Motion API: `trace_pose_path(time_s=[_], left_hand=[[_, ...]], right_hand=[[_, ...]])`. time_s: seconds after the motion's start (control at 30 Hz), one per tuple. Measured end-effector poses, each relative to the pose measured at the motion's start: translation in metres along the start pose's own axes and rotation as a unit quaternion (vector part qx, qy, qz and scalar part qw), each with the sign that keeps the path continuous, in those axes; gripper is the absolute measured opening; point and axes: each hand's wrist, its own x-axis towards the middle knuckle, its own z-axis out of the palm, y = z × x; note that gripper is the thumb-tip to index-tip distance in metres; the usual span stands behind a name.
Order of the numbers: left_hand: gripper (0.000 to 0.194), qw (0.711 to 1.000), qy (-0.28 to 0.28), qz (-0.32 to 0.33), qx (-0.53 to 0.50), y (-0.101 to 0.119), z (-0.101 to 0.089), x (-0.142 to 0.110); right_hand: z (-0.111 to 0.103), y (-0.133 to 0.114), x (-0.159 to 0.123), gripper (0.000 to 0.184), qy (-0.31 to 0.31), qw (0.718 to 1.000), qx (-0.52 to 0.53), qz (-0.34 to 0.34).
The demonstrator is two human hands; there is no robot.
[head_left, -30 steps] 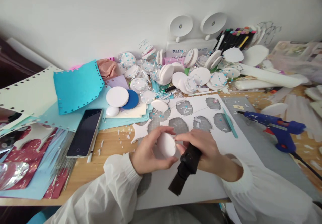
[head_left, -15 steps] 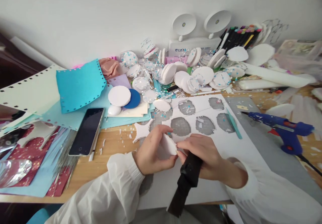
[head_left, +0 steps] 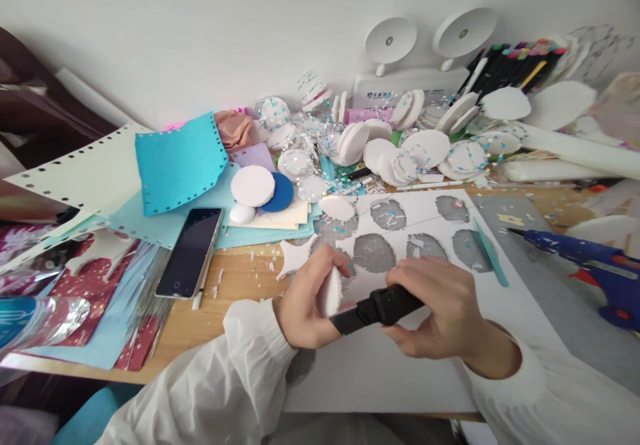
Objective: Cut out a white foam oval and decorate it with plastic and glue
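I'd call this a craft workspace, whether at home or in a studio I can't tell: a wooden table beside a pale wall, littered with white scraps. A glue gun, bunched markers, a hole-edged blue sheet and heaped white discs all show it.

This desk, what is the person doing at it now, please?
The left hand holds a white disc. The right hand grips a black object that points toward the left hand. Both are above a white sheet with round holes, on a grey mat. A glue gun lies to the right.
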Motion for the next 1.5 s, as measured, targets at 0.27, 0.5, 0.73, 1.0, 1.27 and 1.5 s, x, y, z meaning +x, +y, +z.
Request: trace_pose_path(time_s=[0.27,0.5,0.73,1.0,1.27,1.5], left_hand=[[0.027,0.998,0.053,-0.010,0.024,0.0023,0.0016,-0.0001],[0.031,0.998,0.064,-0.015,0.024,0.0033,0.0018,0.0006],[0.030,0.996,0.076,-0.036,0.021,0.0040,0.0020,0.0014],[0.031,0.997,0.063,-0.037,0.029,0.0046,0.0020,0.0010],[0.032,0.996,0.081,-0.035,0.023,0.0018,0.0033,-0.0007],[0.033,0.995,0.081,-0.036,0.036,0.0007,0.0038,-0.0022]], right_hand=[[0.0040,0.0024,-0.0007,0.027,-0.010,0.999,-0.039,-0.018],[0.0056,0.0010,-0.0004,0.027,-0.014,0.999,-0.043,-0.015],[0.0052,0.0041,-0.0001,0.028,-0.008,0.998,-0.060,-0.011],[0.0068,0.0043,-0.0012,0.031,-0.023,0.998,-0.052,-0.011],[0.0054,0.0058,0.0007,0.031,-0.014,0.999,-0.053,-0.001],[0.0053,0.0076,0.0002,0.031,-0.017,0.998,-0.059,-0.010]])
